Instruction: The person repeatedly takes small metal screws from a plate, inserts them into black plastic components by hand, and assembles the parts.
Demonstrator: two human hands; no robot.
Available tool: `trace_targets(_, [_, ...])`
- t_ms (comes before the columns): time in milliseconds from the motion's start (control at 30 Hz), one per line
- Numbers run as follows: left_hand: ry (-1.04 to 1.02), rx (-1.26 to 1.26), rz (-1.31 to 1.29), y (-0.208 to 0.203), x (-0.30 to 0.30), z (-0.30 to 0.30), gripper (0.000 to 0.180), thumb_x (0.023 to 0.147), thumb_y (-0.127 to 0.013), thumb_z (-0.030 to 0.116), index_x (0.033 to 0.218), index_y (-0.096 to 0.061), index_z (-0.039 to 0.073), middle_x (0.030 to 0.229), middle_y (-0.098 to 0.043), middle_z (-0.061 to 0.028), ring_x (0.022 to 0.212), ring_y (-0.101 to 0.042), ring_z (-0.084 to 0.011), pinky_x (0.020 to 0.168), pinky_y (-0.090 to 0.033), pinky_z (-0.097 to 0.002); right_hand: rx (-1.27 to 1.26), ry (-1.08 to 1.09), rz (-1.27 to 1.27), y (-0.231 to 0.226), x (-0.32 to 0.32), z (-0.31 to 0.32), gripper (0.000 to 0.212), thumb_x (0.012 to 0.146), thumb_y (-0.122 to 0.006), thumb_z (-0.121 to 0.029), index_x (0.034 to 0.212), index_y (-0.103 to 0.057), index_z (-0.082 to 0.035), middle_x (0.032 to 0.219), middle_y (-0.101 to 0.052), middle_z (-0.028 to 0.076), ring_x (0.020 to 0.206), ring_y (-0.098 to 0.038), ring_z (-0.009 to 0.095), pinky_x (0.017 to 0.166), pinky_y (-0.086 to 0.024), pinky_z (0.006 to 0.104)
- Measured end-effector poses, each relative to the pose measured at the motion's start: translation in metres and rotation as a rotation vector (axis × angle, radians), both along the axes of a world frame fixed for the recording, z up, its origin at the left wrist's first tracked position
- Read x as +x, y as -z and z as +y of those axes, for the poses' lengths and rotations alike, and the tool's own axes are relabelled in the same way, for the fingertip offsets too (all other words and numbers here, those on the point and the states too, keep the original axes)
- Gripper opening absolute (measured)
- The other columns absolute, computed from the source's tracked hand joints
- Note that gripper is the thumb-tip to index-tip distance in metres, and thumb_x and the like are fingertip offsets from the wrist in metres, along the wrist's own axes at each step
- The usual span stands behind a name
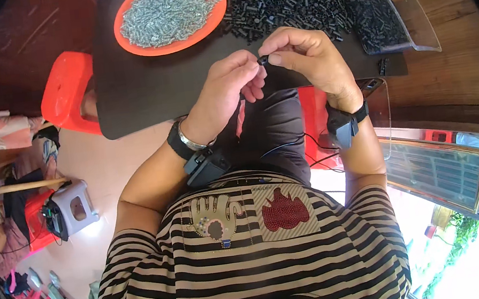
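Over the near edge of the dark table, my two hands meet fingertip to fingertip. My right hand (312, 63) pinches a small black plastic piece (263, 60) between thumb and forefinger. The thumb and forefinger of my left hand (234, 81) are closed right at the other end of that piece; whatever they grip is too small and covered to make out. Beyond my hands lies a large heap of small black plastic pieces (281, 1). A red-orange plate (120, 35) to its left is piled with small silvery metal parts (169, 14), which look like screws.
A clear plastic bin (416, 26) lies tipped at the table's right, black pieces inside. The dark table (148, 89) has a rounded left corner, with a red stool (68, 90) beside it. A grey-white box-shaped thing (73, 208) stands on the floor at left. Black cables (311, 146) hang near my right wrist.
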State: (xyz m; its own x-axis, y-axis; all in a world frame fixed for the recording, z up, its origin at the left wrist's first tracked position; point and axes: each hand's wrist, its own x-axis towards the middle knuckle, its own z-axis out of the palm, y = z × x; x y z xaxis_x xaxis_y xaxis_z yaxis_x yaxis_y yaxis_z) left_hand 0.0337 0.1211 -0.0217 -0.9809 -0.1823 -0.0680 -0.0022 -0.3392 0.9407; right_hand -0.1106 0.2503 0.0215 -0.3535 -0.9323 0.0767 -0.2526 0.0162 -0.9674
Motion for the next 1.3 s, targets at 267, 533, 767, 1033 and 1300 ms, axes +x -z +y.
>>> trace_targets(267, [-0.01,0.26,0.044,0.002,0.011,-0.006,0.026,0.094,-0.045,0.026,0.094,-0.054,0.002,0.082,-0.058,-0.0049,0.068,-0.057,-0.0137,0.062,-0.044,-0.0244,0.045,-0.087,-0.056,-0.007,0.003,-0.013,0.012,0.085,-0.06,0.003,0.097,-0.063,0.001,0.087,-0.066,0.003,0.085,-0.062,0.008,0.078,-0.049,0.0224])
trace_targets(533, [-0.003,0.19,0.015,0.001,0.024,-0.018,0.024,0.094,-0.047,0.026,0.093,-0.055,0.003,0.081,-0.056,-0.0031,0.067,-0.057,-0.0128,0.061,-0.044,-0.0244,0.062,-0.175,0.467,-0.034,0.019,-0.035,0.012,0.077,-0.062,0.007,0.086,-0.065,0.001,0.082,-0.064,0.007,0.081,-0.063,0.014,0.074,-0.048,0.0255])
trace_targets(767, [-0.141,0.205,0.062,0.006,0.039,-0.034,0.023,0.093,-0.048,0.026,0.089,-0.053,0.004,0.077,-0.053,-0.0025,0.065,-0.055,-0.0126,0.059,-0.042,-0.0238,0.093,-0.12,0.594,-0.039,0.026,-0.074,0.011,0.078,-0.065,-0.01,0.087,-0.066,-0.002,0.079,-0.065,0.014,0.076,-0.066,0.026,0.068,-0.05,0.0307])
trace_targets(1033, [-0.165,0.266,0.124,0.016,0.039,-0.04,0.02,0.093,-0.048,0.024,0.09,-0.051,0.004,0.077,-0.053,-0.0025,0.065,-0.056,-0.0134,0.059,-0.042,-0.0247,0.057,0.217,1.32,-0.01,-0.034,-0.117,0.016,0.08,-0.06,-0.02,0.087,-0.068,-0.008,0.085,-0.064,0.012,0.084,-0.062,0.03,0.072,-0.051,0.041])
trace_targets(1300, [-0.153,0.289,0.157,0.016,0.039,-0.04,0.02,0.093,-0.048,0.023,0.09,-0.052,0.004,0.078,-0.054,-0.0029,0.067,-0.056,-0.0134,0.059,-0.043,-0.0251,0.071,0.146,1.503,0.006,-0.028,-0.128,0.012,0.077,-0.058,-0.014,0.075,-0.066,-0.006,0.079,-0.062,0.014,0.079,-0.062,0.03,0.068,-0.052,0.0404])
